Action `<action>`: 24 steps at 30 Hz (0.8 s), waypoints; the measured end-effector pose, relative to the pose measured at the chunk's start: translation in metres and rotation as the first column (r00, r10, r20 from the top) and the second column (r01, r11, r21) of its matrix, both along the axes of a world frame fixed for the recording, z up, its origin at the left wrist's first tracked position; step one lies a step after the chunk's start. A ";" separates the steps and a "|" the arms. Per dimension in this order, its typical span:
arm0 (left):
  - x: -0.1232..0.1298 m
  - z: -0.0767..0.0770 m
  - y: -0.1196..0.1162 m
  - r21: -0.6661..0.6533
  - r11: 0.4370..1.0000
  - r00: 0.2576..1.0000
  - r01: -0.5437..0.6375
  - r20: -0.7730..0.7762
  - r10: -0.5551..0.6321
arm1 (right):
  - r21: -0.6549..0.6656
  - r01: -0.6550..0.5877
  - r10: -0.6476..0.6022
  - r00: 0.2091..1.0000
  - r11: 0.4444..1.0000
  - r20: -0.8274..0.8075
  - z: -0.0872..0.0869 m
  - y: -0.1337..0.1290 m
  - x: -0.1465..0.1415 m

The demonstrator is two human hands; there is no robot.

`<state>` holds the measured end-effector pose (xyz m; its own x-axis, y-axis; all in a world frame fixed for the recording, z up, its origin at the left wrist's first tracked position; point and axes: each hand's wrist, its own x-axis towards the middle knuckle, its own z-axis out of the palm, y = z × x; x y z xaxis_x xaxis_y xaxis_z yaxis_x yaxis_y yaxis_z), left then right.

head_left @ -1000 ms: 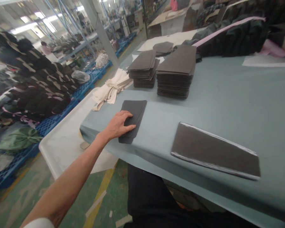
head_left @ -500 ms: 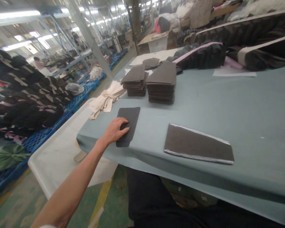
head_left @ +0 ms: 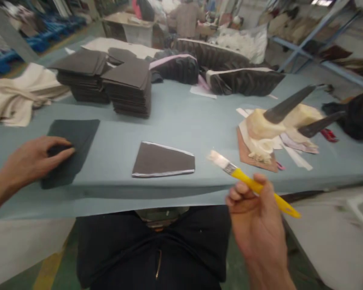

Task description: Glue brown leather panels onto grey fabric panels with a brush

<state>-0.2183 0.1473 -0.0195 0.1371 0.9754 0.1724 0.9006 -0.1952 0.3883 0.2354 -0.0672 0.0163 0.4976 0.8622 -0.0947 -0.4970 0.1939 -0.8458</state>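
Observation:
My left hand (head_left: 38, 158) rests on a small pile of dark flat pieces (head_left: 81, 139) at the table's left; its thumb and forefinger are apart, the other fingers hidden. Between thumb and fingers my right hand (head_left: 257, 209) grips a yellow-handled paintbrush (head_left: 251, 182). The brush's pale bristles point left, above the table. Between my hands, near the front edge, lies a dark tapered panel (head_left: 165, 160) with whitish strips along its two long edges. Right of the brush tip, two more brushes with dark handles (head_left: 290, 104) lean on yellowish, glue-crusted containers (head_left: 261, 124).
Two tall stacks of dark panels (head_left: 130, 90) stand at the back left, beside bundled cream cloth strips (head_left: 21, 94). Strapped bundles of dark pieces (head_left: 242, 80) line the table's far side. The teal-covered table (head_left: 181, 121) ends just before my lap. A blue metal rack (head_left: 347, 72) rises behind.
The view has swung right, bringing my right hand with the paintbrush and the crusted containers into sight. My left hand stays on the dark pieces.

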 end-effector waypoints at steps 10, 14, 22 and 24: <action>0.105 0.043 -0.081 0.111 0.992 0.982 -0.063 0.183 0.042 | -0.082 -0.066 0.043 0.965 0.994 -0.259 -0.007 0.023 -0.040; 0.182 0.048 -0.130 0.029 0.982 0.826 0.187 0.536 -0.173 | -0.092 -0.154 0.113 0.930 0.984 -0.350 -0.003 0.020 -0.045; 0.265 0.038 -0.157 -0.013 0.946 0.521 0.325 0.837 -0.168 | -0.042 -0.175 0.162 0.962 0.984 -0.220 0.003 0.010 -0.060; 0.269 0.038 -0.158 -0.018 0.951 0.500 0.308 0.853 -0.146 | -0.049 -0.145 0.132 0.971 0.988 -0.200 0.001 0.009 -0.065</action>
